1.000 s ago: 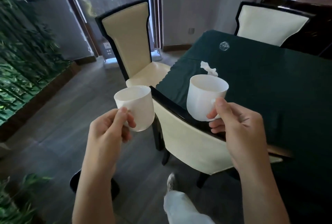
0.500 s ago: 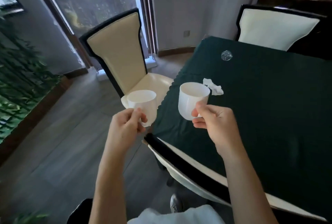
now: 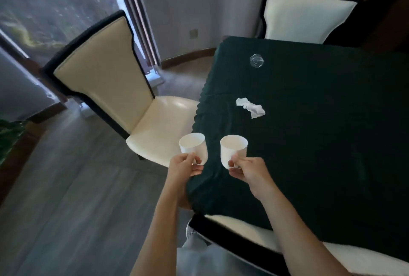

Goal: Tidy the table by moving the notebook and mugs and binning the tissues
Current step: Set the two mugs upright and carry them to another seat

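My left hand point(image 3: 184, 164) grips the handle of a white mug point(image 3: 193, 146), held upright in the air just off the table's left edge. A second white mug point(image 3: 233, 149) is in my right hand point(image 3: 246, 168), also by its handle, upright above the dark green tablecloth point(image 3: 321, 142) near the left edge. Both mugs look empty. One crumpled white tissue point(image 3: 251, 107) lies on the cloth beyond the mugs. No notebook is in view.
A small clear glass object point(image 3: 256, 61) sits near the table's far left corner. Cream chairs with black frames stand at the left point(image 3: 106, 72), the far side point(image 3: 307, 18) and the near edge point(image 3: 254, 231). Grey wood floor point(image 3: 66, 209) lies to the left.
Both mugs have moved forward and away from me, toward the table's left edge, and closer together. My view has shifted so more of the table top shows.
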Demonstrator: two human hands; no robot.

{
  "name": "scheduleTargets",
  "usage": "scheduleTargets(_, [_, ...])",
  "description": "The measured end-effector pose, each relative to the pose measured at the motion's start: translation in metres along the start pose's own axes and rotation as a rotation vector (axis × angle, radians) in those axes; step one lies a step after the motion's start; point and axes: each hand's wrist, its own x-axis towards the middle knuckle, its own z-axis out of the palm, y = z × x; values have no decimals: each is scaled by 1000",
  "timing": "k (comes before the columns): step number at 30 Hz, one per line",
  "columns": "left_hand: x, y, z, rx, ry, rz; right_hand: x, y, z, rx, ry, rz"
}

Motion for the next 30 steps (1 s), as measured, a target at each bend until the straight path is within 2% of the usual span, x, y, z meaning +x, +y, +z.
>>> scheduleTargets(7, [37,-27,0,77,-120,-64,19,29,8,4,65,77])
scheduleTargets(13, [34,-57,-4,70,-262,-82,22,44,12,219,22,234])
scheduleTargets(17, [32,-69,-8,138,-357,-86,20,49,9,263,13,327])
scheduleTargets(21, [35,-72,-17,191,-378,-82,19,54,5,188,56,392])
scheduleTargets(26, [35,-70,-24,307,-335,-15,18,57,2,99,119,374])
scheduleTargets(30, [41,-63,-35,436,-354,55,20,52,-4,-175,107,339])
